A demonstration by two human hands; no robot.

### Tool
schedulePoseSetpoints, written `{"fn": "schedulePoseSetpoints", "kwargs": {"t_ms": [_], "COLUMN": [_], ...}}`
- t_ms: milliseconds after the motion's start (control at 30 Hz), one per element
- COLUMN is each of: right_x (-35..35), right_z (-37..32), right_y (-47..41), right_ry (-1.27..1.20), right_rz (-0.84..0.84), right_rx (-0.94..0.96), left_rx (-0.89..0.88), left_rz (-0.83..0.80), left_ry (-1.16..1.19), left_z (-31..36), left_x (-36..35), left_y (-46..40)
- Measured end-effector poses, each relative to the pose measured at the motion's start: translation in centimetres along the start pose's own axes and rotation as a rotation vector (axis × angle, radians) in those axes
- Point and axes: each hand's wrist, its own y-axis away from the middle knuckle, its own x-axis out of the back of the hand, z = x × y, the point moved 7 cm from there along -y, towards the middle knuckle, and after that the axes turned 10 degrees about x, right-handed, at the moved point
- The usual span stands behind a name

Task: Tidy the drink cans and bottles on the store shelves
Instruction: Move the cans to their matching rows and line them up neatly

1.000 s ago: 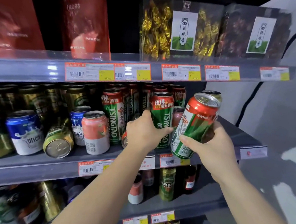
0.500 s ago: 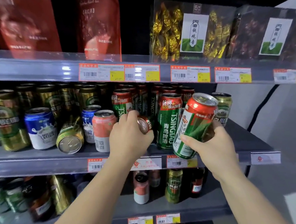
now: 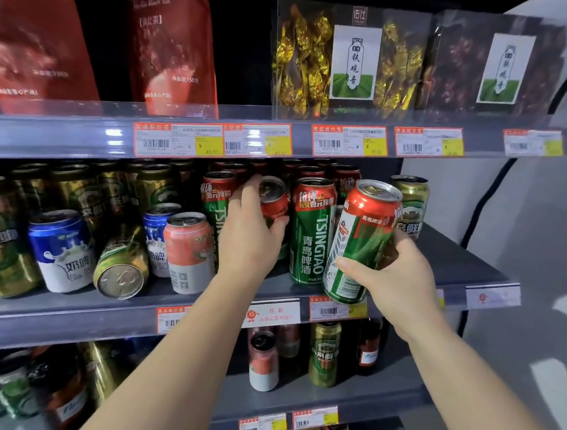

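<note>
Head view: the left hand (image 3: 248, 240) curls round a small red can (image 3: 273, 202) lifted among the middle shelf (image 3: 81, 324) rows; the right hand (image 3: 392, 274) grips a tilted red-and-green can (image 3: 361, 239) at the shelf front. Sorting seems underway; next, each needs an upright slot. A standing green can (image 3: 311, 229) reads TSINGTAO; a blue can (image 3: 61, 250) reads 奶啤.

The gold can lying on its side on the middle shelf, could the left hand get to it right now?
Probably not yet: the left hand already grips a red can. The tipped gold can itself lies unblocked at the shelf front.
</note>
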Motion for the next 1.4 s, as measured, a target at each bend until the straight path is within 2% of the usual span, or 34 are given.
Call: {"fn": "schedulePoseSetpoints", "kwargs": {"t_ms": [100,300,433,600,667,733,767,833,900,933,1133,1267,1400], "right_x": [-0.1,0.0,0.0,-0.2,-0.3,-0.4,-0.5,-0.9,-1.6,-2.0,-3.3,-4.0,-5.8], "right_z": [-0.2,0.0,0.2,0.2,0.2,0.2,0.1,0.0,-0.3,-0.5,-0.7,-0.8,-1.8], "right_y": [-0.2,-0.5,-0.7,-1.0,-0.9,-0.9,-0.9,-1.0,-1.0,-1.0,-1.0,-0.9,-0.5], "right_ry": [0.008,0.001,-0.002,0.011,0.011,0.017,0.023,0.033,0.039,0.044,0.032,0.026,0.061], "right_rz": [0.0,-0.007,-0.017,-0.031,-0.028,-0.016,-0.01,0.001,-0.002,-0.01,-0.017,-0.03,-0.103], "right_rx": [0.005,-0.006,-0.009,-0.007,-0.005,0.001,0.004,0.009,0.017,0.024,0.032,0.025,0.068], "left_rx": [0.02,0.019,0.037,0.021,-0.054,-0.213,-0.29,-0.365,-0.3,-0.256,-0.177,-0.075,-0.087], "left_rz": [-0.043,0.079,0.093,0.066,0.138,0.194,0.134,-0.115,-0.307,-0.338,-0.441,-0.554,-0.377], "left_ry": [0.02,-0.117,-0.14,-0.019,0.043,0.057,0.038,-0.052,-0.159,-0.197,-0.258,0.023,0.195], "left_z": [-0.7,0.5,1.1,0.3,-0.3,-0.5,-0.5,-0.8,-1.7,-2.0,-2.6,-3.1,-1.5], "left_x": [-1.0,-0.1,-0.1,-0.2,0.6,0.8,0.1,-2.4,-4.3,-4.6,-5.1,-4.7,-3.5], "left_y": [0.4,-1.0,-1.6,-0.3,1.8,4.6,5.8,6.9,7.0,6.7,5.1,5.7,5.8]}}
